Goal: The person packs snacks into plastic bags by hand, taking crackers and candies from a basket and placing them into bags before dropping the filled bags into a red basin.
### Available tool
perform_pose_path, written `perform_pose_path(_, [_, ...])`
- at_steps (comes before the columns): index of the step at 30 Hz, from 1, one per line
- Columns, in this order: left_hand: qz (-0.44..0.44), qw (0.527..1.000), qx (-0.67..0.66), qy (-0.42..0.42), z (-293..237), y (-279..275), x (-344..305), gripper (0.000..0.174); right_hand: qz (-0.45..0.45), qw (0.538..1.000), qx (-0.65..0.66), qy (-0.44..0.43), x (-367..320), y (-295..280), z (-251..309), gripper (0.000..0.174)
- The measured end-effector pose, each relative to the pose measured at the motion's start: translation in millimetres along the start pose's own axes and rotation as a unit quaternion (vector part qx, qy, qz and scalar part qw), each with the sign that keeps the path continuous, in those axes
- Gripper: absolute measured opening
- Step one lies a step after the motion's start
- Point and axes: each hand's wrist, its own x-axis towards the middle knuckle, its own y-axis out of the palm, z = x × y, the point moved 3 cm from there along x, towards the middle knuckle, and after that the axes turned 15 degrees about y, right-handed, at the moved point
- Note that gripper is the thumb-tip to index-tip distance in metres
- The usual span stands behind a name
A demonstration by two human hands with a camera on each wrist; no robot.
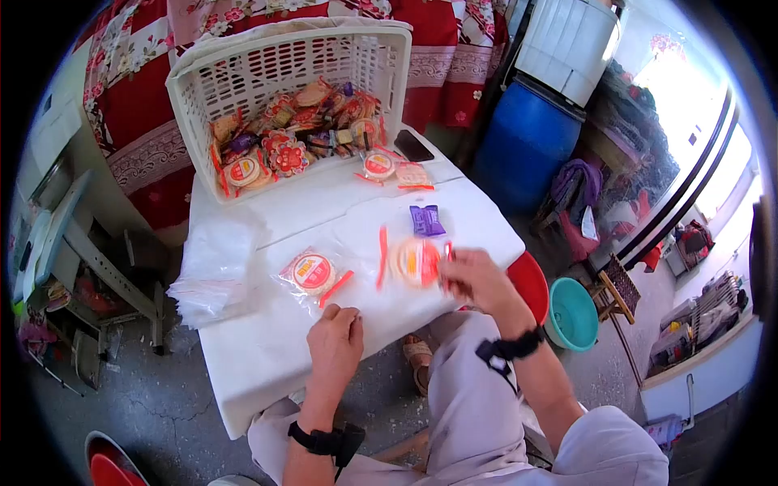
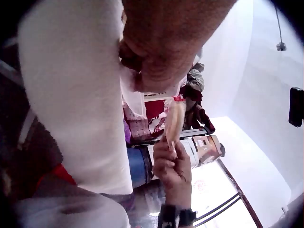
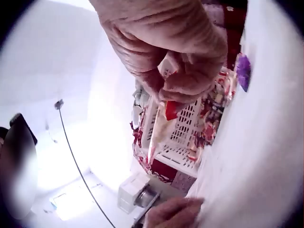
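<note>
My right hand (image 1: 478, 279) pinches a wrapped round cracker (image 1: 417, 262) by its red end, raised over the white table (image 1: 381, 316). The right wrist view shows the red end (image 3: 171, 110) at its fingertips, with the pale cracker hanging below. My left hand (image 1: 335, 344) is at the table's front edge, fingers curled at the edge of a clear plastic bag (image 1: 301, 296). Thin plastic (image 2: 133, 95) shows under its fingertips in the left wrist view. In that bag lies another wrapped cracker (image 1: 314, 273). A small purple packet (image 1: 425, 220) lies beyond the held cracker.
A tilted white plastic basket (image 1: 389, 89) full of wrapped snacks stands at the back. Clear bags (image 1: 212, 267) are piled at the left. Two wrapped crackers (image 1: 379, 165) and a black phone (image 1: 414, 146) lie by the basket. Red and teal basins (image 1: 572, 314) stand right of the table.
</note>
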Motion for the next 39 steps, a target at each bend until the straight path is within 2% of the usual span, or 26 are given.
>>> perform_pose_path(1, [0.003,1.000,-0.001,-0.001,-0.3,0.3,0.2,0.005,0.036,0.998,0.042,0.029,-14.3,3.5,-17.3,0.022])
perform_pose_path(3, [-0.022,1.000,0.003,0.002,-2.5,-1.3,0.7,0.006,0.048,0.996,0.051,0.050,-30.7,9.0,-48.3,0.022])
perform_pose_path(6, [-0.024,0.999,0.026,0.017,-7.6,-2.4,3.1,0.009,0.085,0.990,0.057,0.097,-39.7,20.7,-67.2,0.023])
perform_pose_path(9, [-0.016,0.995,0.075,0.059,-11.8,-1.1,3.0,0.014,0.099,0.989,0.069,0.086,-26.5,29.8,-72.0,0.024])
perform_pose_path(11, [-0.006,0.992,0.098,0.079,-15.7,-1.3,2.6,0.018,0.042,0.994,0.089,0.046,-18.7,32.8,-66.3,0.024])
perform_pose_path(14, [0.006,0.985,0.130,0.114,-20.8,-1.1,2.9,0.023,0.010,0.991,0.129,0.027,-10.9,34.7,-66.1,0.025])
perform_pose_path(18, [0.009,0.974,0.160,0.162,-27.1,5.9,1.4,0.023,-0.031,0.994,0.099,0.024,-15.8,52.1,-66.4,0.026])
perform_pose_path(20, [0.016,0.973,0.163,0.163,-31.5,8.0,1.8,0.023,-0.014,0.988,0.156,0.013,-13.9,67.4,-63.8,0.026])
perform_pose_path(25, [0.007,0.972,0.162,0.171,-34.1,8.3,2.5,0.023,0.012,0.985,0.167,0.029,3.4,100.2,-60.0,0.020])
perform_pose_path(27, [0.004,0.972,0.152,0.176,-31.6,8.9,0.3,0.023,0.073,0.976,0.203,0.003,13.4,110.4,-61.8,0.020])
perform_pose_path(31, [0.016,0.974,0.144,0.173,-30.7,7.2,-3.9,0.024,0.113,0.981,0.156,0.009,8.4,104.0,-53.4,0.019])
perform_pose_path(33, [0.027,0.981,0.123,0.145,-27.7,7.6,-5.9,0.029,0.047,0.997,0.053,0.017,4.2,87.5,-49.2,0.019])
perform_pose_path(34, [0.027,0.982,0.123,0.143,-27.6,6.2,-7.1,0.029,0.047,0.997,0.052,0.019,2.9,80.8,-50.7,0.019])
perform_pose_path(36, [0.080,0.985,0.101,0.119,-28.3,4.7,-8.1,0.035,-0.060,0.997,0.044,-0.003,1.6,62.8,-54.4,0.020])
perform_pose_path(37, [0.081,0.985,0.100,0.119,-29.1,3.0,-8.8,0.035,-0.061,0.997,0.045,-0.002,7.3,60.0,-57.4,0.020])
perform_pose_path(39, [0.131,0.980,0.098,0.113,-28.6,2.5,-10.3,0.041,-0.198,0.968,-0.070,-0.137,15.7,50.1,-51.7,0.025])
